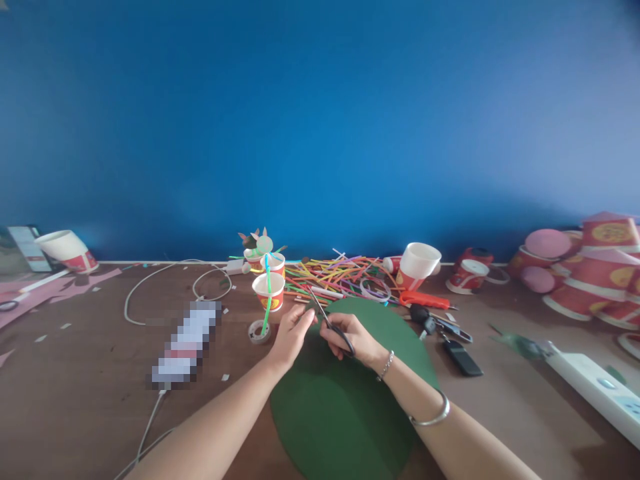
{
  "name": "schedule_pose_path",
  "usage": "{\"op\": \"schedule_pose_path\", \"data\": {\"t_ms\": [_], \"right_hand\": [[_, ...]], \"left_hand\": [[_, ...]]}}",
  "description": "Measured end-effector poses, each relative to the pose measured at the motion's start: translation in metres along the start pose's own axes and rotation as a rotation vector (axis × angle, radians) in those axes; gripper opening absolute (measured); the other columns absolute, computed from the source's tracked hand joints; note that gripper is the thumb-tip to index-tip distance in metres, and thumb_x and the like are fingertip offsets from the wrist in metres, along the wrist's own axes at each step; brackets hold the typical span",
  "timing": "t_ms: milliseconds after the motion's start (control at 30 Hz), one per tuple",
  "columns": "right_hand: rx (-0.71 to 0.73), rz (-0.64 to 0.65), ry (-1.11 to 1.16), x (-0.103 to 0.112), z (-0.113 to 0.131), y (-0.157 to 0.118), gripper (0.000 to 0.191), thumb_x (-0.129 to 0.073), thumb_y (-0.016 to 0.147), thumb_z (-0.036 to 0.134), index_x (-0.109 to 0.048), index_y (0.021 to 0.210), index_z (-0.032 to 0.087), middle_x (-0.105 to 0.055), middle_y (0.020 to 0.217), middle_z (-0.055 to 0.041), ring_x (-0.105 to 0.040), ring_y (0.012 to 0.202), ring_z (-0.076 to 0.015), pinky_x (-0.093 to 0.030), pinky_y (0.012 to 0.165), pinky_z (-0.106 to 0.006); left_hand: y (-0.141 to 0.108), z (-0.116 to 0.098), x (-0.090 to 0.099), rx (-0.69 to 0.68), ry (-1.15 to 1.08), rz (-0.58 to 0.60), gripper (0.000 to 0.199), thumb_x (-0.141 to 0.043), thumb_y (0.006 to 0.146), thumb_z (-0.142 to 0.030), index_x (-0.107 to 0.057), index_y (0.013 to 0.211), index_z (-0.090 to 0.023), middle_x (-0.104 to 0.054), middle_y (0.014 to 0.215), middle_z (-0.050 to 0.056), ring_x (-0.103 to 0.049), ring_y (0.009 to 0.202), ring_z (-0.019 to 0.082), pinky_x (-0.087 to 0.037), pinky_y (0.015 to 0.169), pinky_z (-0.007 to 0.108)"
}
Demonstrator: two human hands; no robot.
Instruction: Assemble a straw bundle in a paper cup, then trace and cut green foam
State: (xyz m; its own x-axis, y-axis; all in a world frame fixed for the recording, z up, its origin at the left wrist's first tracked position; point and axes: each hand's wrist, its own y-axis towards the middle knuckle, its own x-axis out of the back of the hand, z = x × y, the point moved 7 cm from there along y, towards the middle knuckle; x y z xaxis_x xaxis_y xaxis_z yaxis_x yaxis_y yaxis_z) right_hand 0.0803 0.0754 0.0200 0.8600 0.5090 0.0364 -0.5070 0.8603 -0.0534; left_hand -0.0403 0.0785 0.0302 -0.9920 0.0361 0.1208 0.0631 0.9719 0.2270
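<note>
My right hand (347,335) is closed around the dark handles of a pair of scissors (340,337), whose blades point up and left. Just left of it, my left hand (295,332) pinches a small dark green piece (311,308) beside the blades. Both hands are above a large dark green sheet (350,407) with a rounded edge. Near my left hand are a roll of tape (259,331) and a red and white paper cup (269,291) with a green straw (269,293).
Behind the hands lies a pile of coloured sticks (335,277). To the right are a white cup (419,263), an orange-handled tool (425,299), keys (463,357) and a power strip (595,387). A blurred phone (187,343) with a cable lies left.
</note>
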Motion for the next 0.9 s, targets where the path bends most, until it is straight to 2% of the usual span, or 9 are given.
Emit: {"op": "schedule_pose_path", "data": {"t_ms": [367,600,900], "right_hand": [[-0.018,0.004,-0.008,-0.0001,-0.0021,0.0000,0.032,-0.067,0.067,0.044,-0.053,0.069,0.016,-0.049,0.040,0.0066,-0.041,0.033,-0.0061,-0.034,0.033,-0.017],[-0.024,0.007,0.009,-0.0008,-0.0013,-0.0005,0.032,-0.067,0.068,0.045,-0.054,0.071,0.016,-0.054,0.045,0.0046,-0.047,0.037,-0.0071,-0.034,0.034,-0.016],[-0.020,-0.008,-0.008,0.0002,-0.0009,-0.0002,0.032,-0.068,0.067,0.044,-0.052,0.070,0.016,-0.050,0.042,0.0063,-0.044,0.035,-0.0066,-0.036,0.036,-0.018]], "left_hand": [[0.0000,0.0029,0.0042,-0.009,-0.005,-0.069,0.030,-0.047,0.085,-0.037,-0.052,0.063,-0.017,-0.051,0.066,-0.001,-0.049,0.070,0.014,-0.038,0.067,0.025],[-0.0003,0.0000,0.0021,-0.018,0.072,-0.037,0.030,-0.048,0.084,-0.038,-0.052,0.063,-0.018,-0.050,0.065,-0.001,-0.048,0.068,0.014,-0.037,0.065,0.025],[-0.0004,-0.0028,0.0024,-0.031,0.102,-0.042,0.029,-0.047,0.084,-0.038,-0.053,0.063,-0.017,-0.051,0.067,0.000,-0.050,0.072,0.016,-0.039,0.067,0.025]]}}
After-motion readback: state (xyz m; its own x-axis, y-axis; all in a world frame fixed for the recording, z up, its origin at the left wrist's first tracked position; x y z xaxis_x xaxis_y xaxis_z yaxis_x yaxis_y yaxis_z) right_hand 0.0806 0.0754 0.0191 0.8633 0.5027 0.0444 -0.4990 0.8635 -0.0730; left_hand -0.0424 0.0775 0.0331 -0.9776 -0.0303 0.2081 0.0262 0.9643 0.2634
